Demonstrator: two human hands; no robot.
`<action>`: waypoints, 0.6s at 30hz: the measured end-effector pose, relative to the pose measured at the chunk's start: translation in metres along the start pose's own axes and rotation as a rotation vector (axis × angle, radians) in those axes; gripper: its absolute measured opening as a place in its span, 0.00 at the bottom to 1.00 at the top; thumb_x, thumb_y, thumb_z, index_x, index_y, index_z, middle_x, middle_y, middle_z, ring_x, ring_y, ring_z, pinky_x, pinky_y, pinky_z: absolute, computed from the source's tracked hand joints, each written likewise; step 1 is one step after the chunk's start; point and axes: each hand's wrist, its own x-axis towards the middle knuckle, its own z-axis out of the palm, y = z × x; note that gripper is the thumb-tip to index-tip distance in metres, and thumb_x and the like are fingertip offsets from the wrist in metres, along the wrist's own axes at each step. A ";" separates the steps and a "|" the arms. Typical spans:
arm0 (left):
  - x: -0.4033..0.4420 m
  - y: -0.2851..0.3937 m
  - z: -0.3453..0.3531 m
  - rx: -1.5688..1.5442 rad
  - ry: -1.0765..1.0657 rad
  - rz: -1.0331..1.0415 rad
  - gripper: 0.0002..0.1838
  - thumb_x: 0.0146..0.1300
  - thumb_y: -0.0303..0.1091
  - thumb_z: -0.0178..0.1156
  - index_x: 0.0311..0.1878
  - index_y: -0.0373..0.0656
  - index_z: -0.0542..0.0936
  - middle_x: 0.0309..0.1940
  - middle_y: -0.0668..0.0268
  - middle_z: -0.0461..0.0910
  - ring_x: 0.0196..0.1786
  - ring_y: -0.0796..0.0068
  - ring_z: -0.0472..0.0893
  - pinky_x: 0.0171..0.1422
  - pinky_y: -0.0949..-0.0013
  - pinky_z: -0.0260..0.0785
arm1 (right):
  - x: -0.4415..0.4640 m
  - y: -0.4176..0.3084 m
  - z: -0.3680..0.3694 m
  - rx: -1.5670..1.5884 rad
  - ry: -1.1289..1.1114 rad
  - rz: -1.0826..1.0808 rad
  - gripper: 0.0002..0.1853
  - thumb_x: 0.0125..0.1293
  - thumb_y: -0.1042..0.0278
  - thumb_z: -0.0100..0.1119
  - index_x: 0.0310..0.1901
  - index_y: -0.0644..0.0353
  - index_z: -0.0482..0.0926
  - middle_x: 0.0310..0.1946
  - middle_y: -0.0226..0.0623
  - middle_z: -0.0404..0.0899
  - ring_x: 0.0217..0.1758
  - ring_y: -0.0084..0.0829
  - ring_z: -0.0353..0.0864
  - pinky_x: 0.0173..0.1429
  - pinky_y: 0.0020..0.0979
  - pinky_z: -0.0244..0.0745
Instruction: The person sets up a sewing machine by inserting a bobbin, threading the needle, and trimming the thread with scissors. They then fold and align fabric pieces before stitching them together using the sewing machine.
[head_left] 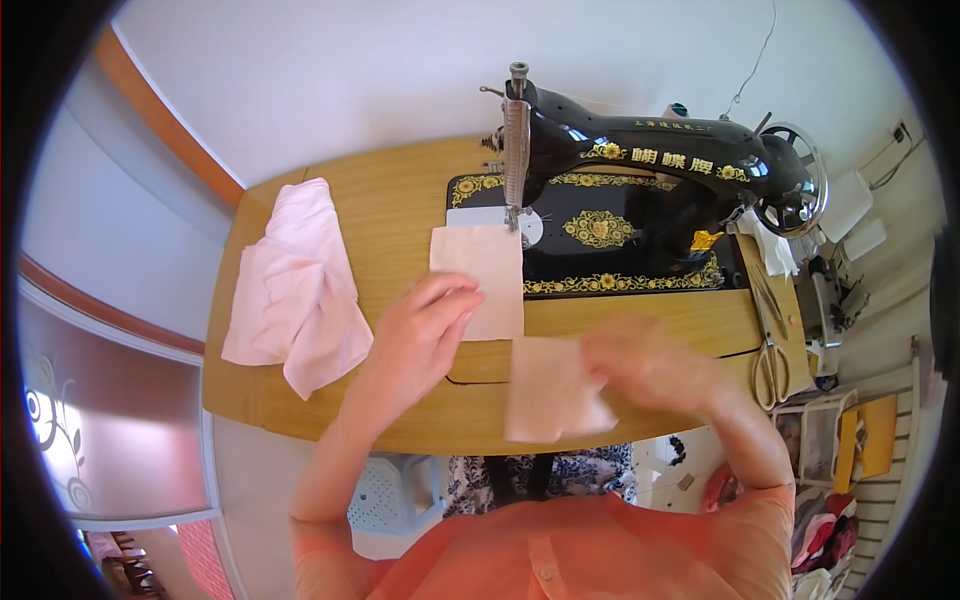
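A pale pink fabric rectangle point(495, 275) lies flat on the sewing machine point(640, 140) bed, its far edge by the needle and presser foot point(514, 215). Over its left side is my left hand point(440, 310), fingers drawn together; whether anything thin is between them is hidden. My right hand point(645, 365), smeared by motion, grips a second pale pink fabric piece point(550, 390) by its right side. That piece hangs at the table's front edge, close below the first one.
A crumpled pink cloth point(295, 290) lies on the left of the wooden table point(400, 190). Scissors point(770, 365) rest at the right edge, near a white cloth point(770, 243). A blue plastic stool point(395, 490) stands below. Shelves with fabrics point(825, 530) are at the lower right.
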 end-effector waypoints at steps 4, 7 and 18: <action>0.031 -0.033 0.037 0.117 0.001 0.120 0.09 0.60 0.22 0.58 0.44 0.35 0.80 0.47 0.59 0.78 0.49 0.57 0.78 0.52 0.63 0.72 | -0.005 0.032 -0.046 -0.389 0.231 0.153 0.03 0.53 0.74 0.59 0.29 0.60 0.74 0.31 0.38 0.74 0.39 0.41 0.75 0.42 0.39 0.71; 0.040 -0.046 0.057 0.181 -0.007 0.105 0.11 0.59 0.23 0.59 0.45 0.34 0.79 0.49 0.58 0.77 0.51 0.56 0.77 0.53 0.61 0.72 | 0.015 0.050 -0.050 -0.356 0.346 0.244 0.02 0.57 0.74 0.57 0.31 0.62 0.77 0.32 0.39 0.76 0.37 0.41 0.77 0.40 0.38 0.72; 0.039 -0.052 0.077 0.229 0.030 0.110 0.20 0.53 0.25 0.64 0.50 0.34 0.76 0.54 0.59 0.71 0.57 0.57 0.73 0.56 0.62 0.72 | 0.170 0.143 0.008 1.744 0.617 0.436 0.10 0.67 0.66 0.54 0.43 0.64 0.79 0.41 0.43 0.82 0.44 0.36 0.82 0.48 0.31 0.76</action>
